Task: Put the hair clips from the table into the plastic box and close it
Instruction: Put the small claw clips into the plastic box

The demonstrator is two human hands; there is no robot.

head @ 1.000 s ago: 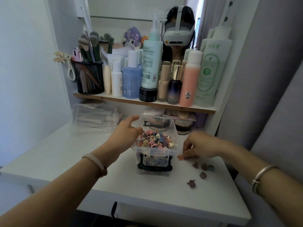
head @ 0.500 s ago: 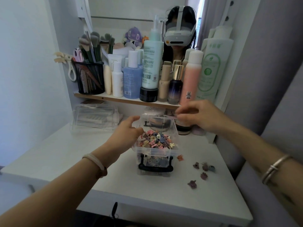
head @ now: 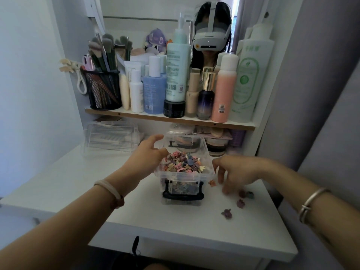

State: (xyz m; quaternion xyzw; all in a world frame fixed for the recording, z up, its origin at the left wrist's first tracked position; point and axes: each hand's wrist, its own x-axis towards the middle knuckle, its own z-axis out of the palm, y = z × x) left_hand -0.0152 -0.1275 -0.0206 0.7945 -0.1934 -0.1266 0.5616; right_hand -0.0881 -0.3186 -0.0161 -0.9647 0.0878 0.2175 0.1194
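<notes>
Wrists sit nearest: one pale cord band [head: 106,189] on the left and one silver metal bangle [head: 311,204] on the right. Both forearms reach forward over a white, smooth table [head: 175,230].

Five loose clips [head: 226,213] lie on the table right of the box. They are small, claw-shaped and matte, in purple, mauve, teal and orange. The orange one is just beside the box's near right corner, and the other four are scattered nearer the table's right edge.

The right hand [head: 235,172] hangs over them, blurred, with fingers spread and pointing down and nothing seen between them.

One box [head: 185,177] of clear plastic stands mid-table. Its end with the black handle [head: 183,194] faces the person, and its long axis seems to run away from them. A heap [head: 183,164] of mixed pastel clips fills it to above the rim. Its clear lid [head: 185,142] is open and stands up from the far edge, tilted back.

The left hand [head: 148,156] holds the box by its left side, fingers curled at the rim and thumb stretched towards the lid.

Further back on the left lies one clear, ribbed case [head: 111,139]. Above it is a wooden-edged shelf [head: 136,114] with one black mesh cup [head: 104,90] of brushes [head: 107,47]. A row of plastic and glass bottles [head: 224,90] stands there too, overlapping too much to count. A mirror [head: 136,8] is behind them.
</notes>
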